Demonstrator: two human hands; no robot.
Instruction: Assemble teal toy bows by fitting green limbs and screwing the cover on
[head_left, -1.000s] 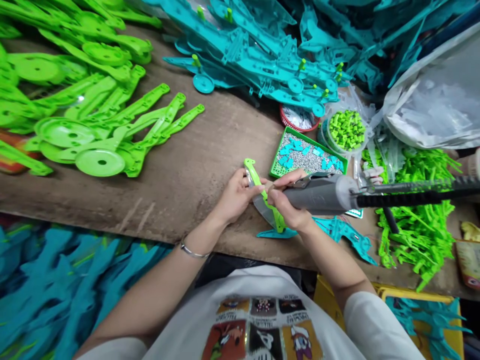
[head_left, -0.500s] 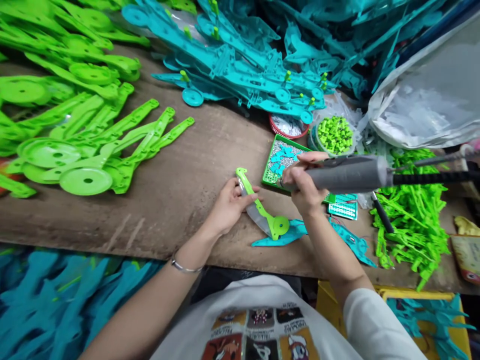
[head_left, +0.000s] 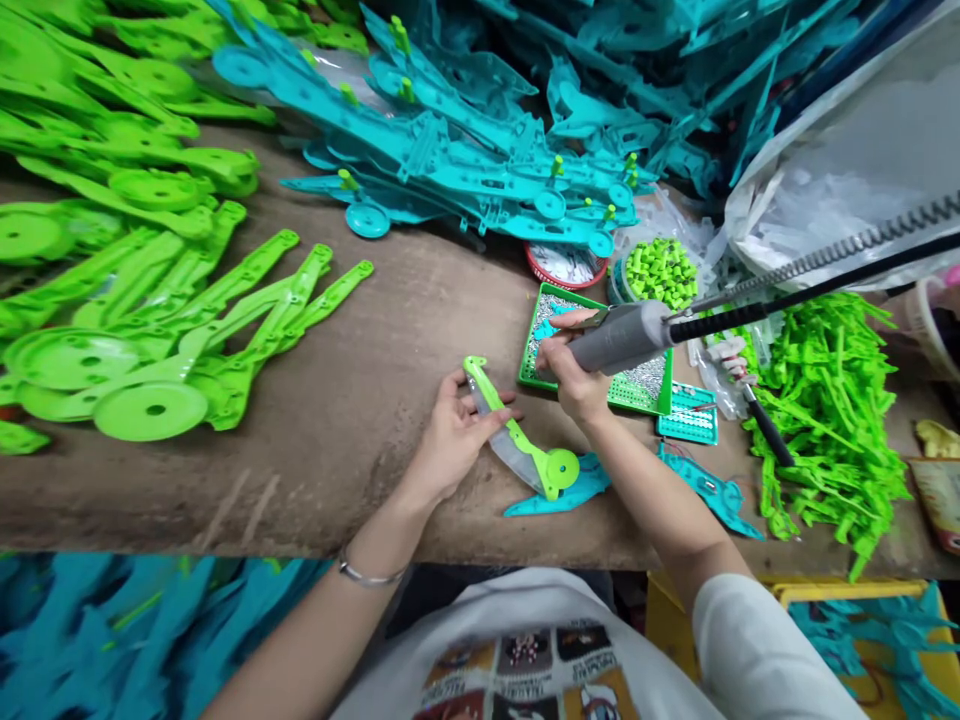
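Note:
My left hand (head_left: 455, 436) pinches a curved green plastic part (head_left: 519, 440) with a round disc at its lower end and a clear grey piece along its side. My right hand (head_left: 576, 375) is wrapped round a grey power screwdriver (head_left: 624, 337), whose tip is hidden by the hand. The hand is over the left part of a green tray (head_left: 529, 377) of small metal screws with some blue pieces in it. Beneath the green part's disc, a blue plastic part (head_left: 562, 492) lies on the table, partly under my right forearm.
Green parts (head_left: 154, 400) are piled at the left, blue parts (head_left: 480, 165) at the back. A tub of green caps (head_left: 660, 272), a red basket (head_left: 564, 282) and a small blue tray (head_left: 688, 415) stand right of centre. More green pieces (head_left: 832, 400) lie farther right.
My right hand and the screwdriver have shifted slightly left, and the tool's rear end has swung round, uncovering more of the screw tray. The view has shifted a little; my left hand keeps its hold.

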